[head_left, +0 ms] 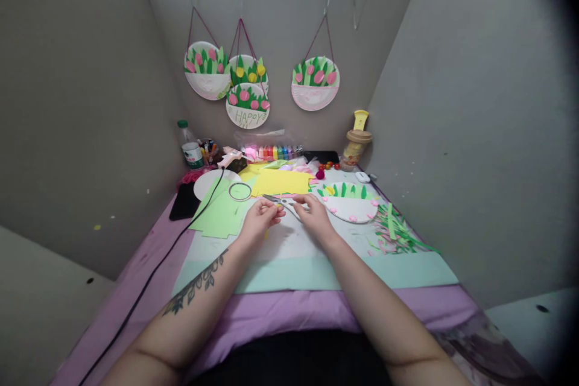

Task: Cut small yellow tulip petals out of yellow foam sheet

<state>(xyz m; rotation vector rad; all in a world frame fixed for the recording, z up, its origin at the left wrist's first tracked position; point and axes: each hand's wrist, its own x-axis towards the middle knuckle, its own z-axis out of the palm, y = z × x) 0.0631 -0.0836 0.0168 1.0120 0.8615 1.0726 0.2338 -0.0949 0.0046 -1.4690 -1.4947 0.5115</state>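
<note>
My left hand (pixel 263 217) is closed in a pinch over the middle of the table, with a tiny yellow paper piece (pixel 278 206) showing at its fingertips. To the right, my right hand (pixel 313 215) is curled round the pale handles of a pair of scissors (pixel 273 198). The dark blades point left, just beyond my left fingertips. A white paper-plate basket (pixel 350 208) with green leaves, a yellow flower and pink bits round its rim lies right of my right hand. Yellow paper sheets (pixel 283 183) lie beyond both hands, and light green paper (pixel 219 208) is to the left.
A pink glue gun (pixel 231 155) stands at the back left, its black cord (pixel 167 256) running across the table's left side. Paper scraps (pixel 395 232) are heaped at right. A bottle (pixel 190 148) and a lidded cup (pixel 354 149) stand near the back corners. Decorated plates (pixel 315 96) hang on the partition.
</note>
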